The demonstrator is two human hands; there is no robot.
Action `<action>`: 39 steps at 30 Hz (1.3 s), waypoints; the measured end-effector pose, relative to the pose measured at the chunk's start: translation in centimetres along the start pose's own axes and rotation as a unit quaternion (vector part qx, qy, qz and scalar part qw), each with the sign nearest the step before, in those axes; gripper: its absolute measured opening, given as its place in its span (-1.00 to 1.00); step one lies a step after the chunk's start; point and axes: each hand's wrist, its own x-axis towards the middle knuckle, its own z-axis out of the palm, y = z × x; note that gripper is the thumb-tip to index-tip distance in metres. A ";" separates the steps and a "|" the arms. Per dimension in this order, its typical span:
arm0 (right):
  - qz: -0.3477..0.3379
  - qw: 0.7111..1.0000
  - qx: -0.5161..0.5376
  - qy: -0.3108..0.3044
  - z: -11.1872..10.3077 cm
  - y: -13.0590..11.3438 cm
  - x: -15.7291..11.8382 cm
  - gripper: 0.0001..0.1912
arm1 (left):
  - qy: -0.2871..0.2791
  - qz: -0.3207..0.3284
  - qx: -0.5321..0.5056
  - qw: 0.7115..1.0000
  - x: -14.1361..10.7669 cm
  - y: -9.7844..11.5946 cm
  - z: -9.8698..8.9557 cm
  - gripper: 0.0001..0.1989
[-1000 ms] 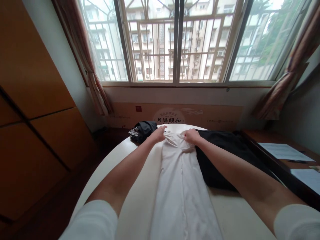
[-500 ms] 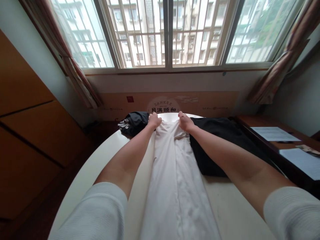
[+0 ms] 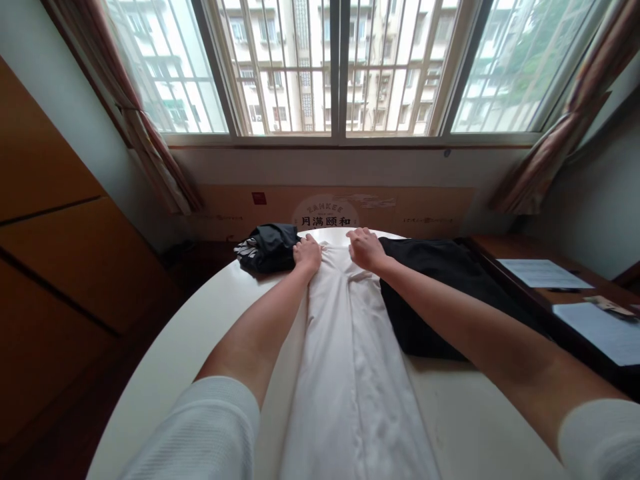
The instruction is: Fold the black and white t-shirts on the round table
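Note:
A long white garment (image 3: pixel 330 360) lies lengthwise over the round table, with a seam or fold line running down it and creases near its far end. At the far left corner of this cloth, my left hand (image 3: pixel 307 255) is closed on the edge with curled fingers. My right hand (image 3: pixel 367 249) bends over the far right corner, fingers curled inward at the fabric; its fingertips are partly hidden. Close to my left hand sits a bundled black garment (image 3: pixel 270 248) with a white pattern. A folded black garment (image 3: pixel 425 293) lies beside the white one, under my right forearm.
The white round table (image 3: pixel 190 360) has its curved edge on the left and far side. At the right, a dark wooden desk (image 3: pixel 520 248) holds paper sheets (image 3: pixel 545 273). A printed cardboard panel (image 3: pixel 225 203) leans below the window; a wooden cabinet (image 3: pixel 55 280) stands left.
My right hand has shifted slightly left and turned inward over the cloth. My left hand has come down a little toward me. The white garment's far end looks flatter.

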 end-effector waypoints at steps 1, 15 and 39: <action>-0.024 1.000 0.011 -0.015 0.2 -0.7 -0.6 -0.55 | 0.002 0.002 -0.005 1.000 -0.1 0.0 -0.1 -0.54; -0.038 0.988 0.044 -0.143 2.8 -2.2 -5.0 -0.17 | -0.106 0.263 -0.031 0.958 -11.5 -3.6 -2.3 -0.45; -0.341 0.920 0.171 -0.089 -2.7 -6.7 -30.0 -0.28 | -0.115 0.399 -0.049 0.909 -33.6 -13.6 -8.6 -0.23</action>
